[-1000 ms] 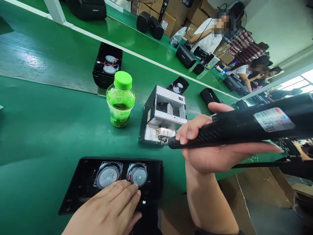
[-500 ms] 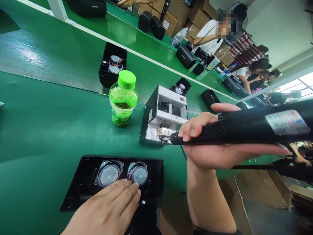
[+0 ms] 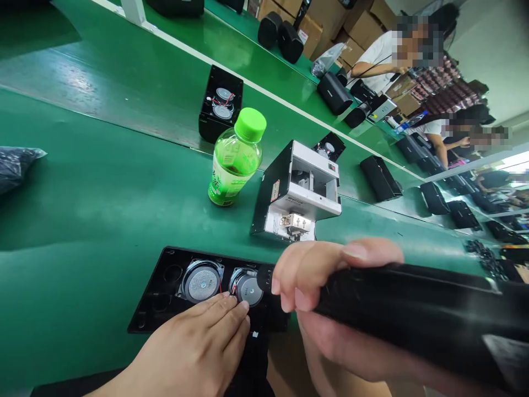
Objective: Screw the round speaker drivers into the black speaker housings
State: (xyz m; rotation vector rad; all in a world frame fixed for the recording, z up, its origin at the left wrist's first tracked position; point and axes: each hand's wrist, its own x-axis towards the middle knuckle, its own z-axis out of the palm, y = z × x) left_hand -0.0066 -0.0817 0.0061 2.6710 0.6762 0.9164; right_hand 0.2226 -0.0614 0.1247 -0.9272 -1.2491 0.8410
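My right hand [image 3: 330,298] grips a black electric screwdriver [image 3: 397,298], its tip end now over the right speaker driver [image 3: 251,290]. My left hand [image 3: 198,336] lies flat with fingers stretched, its fingertips at the lower edge of that driver and by the red wires. Both round drivers, the left one [image 3: 202,282] included, sit in a black speaker panel [image 3: 151,298] on the green bench. A small white connector [image 3: 255,334] shows just below my left fingertips. The screwdriver's bit cannot be made out.
Behind the panel stand a green-capped bottle [image 3: 235,157] and a grey-and-black screw feeder [image 3: 297,193]. A black speaker box with drivers [image 3: 221,105] is farther back. A dark plastic bag [image 3: 19,168] lies at the left. Other people work across the bench.
My right hand has brought the screwdriver from in front of the screw feeder down to the right driver. My left hand stays on the panel. The view has shifted, bringing the plastic bag into sight.
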